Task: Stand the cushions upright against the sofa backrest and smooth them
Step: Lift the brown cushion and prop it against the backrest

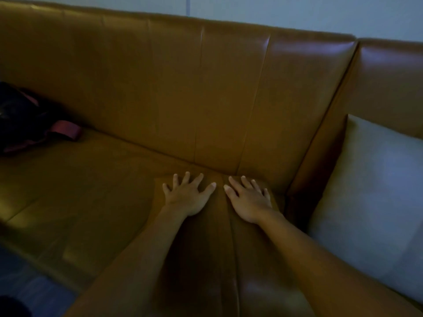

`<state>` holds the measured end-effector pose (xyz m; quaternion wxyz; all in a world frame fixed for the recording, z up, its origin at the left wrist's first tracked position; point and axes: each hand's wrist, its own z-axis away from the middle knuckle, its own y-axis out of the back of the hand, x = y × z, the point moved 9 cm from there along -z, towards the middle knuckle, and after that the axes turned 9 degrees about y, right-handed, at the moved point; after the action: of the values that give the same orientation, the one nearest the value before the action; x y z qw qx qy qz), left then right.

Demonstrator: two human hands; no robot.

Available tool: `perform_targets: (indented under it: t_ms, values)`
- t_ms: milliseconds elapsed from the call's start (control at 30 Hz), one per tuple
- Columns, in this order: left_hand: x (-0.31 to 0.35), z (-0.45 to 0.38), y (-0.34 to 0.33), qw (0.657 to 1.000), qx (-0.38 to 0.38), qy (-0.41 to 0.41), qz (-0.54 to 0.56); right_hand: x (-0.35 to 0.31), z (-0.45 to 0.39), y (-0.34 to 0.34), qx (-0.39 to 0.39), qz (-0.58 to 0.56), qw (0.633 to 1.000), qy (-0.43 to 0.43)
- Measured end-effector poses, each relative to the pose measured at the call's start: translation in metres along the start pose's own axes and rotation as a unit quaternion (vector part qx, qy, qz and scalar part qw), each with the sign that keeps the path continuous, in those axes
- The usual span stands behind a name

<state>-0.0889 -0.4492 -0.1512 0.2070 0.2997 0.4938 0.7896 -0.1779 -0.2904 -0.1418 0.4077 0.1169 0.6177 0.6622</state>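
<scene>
The sofa backrest (183, 88) and seat (91, 179) are a plain tan-brown leather, glossy, with no pattern. At three o'clock a cushion (370, 191) is plain pale grey-white. At nine o'clock a bag (20, 115) is black with dull maroon straps. At twelve o'clock the wall (274, 10) is pale grey-blue. At seven o'clock the floor (34, 282) looks dark blue-grey.

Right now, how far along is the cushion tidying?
Done: the pale cushion already leans upright at the sofa's right end. In hand: left hand and right hand press flat on a tan leather cushion on the seat. Left: standing it against the backrest.
</scene>
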Motion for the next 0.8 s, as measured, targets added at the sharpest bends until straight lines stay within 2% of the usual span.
perform_targets:
  t_ms: [133,267,433,500,600,667,800]
  values:
    - [-0.023,-0.032,0.003,0.999,-0.028,0.002,0.047,0.049,-0.022,-0.002,0.005,-0.062,0.996,-0.071]
    - [-0.036,-0.043,-0.001,0.997,-0.007,0.019,0.077,0.092,-0.024,-0.012,0.036,-0.167,0.974,-0.146]
    - [-0.039,-0.035,-0.001,0.994,0.03,0.035,0.1,0.097,-0.014,-0.016,0.067,-0.212,0.962,-0.156]
    - [-0.05,-0.03,-0.002,0.987,0.028,0.077,0.135,0.1,-0.005,-0.014,0.086,-0.239,0.951,-0.176]
    - [-0.084,-0.022,-0.012,0.954,-0.005,0.187,0.233,0.118,0.018,-0.022,0.102,-0.328,0.909,-0.238]
    - [-0.099,-0.019,-0.019,0.921,-0.044,0.228,0.312,0.129,0.031,-0.037,0.086,-0.408,0.87,-0.264]
    - [-0.094,-0.016,-0.011,0.889,-0.061,0.208,0.404,0.131,0.04,-0.043,0.059,-0.519,0.818,-0.241]
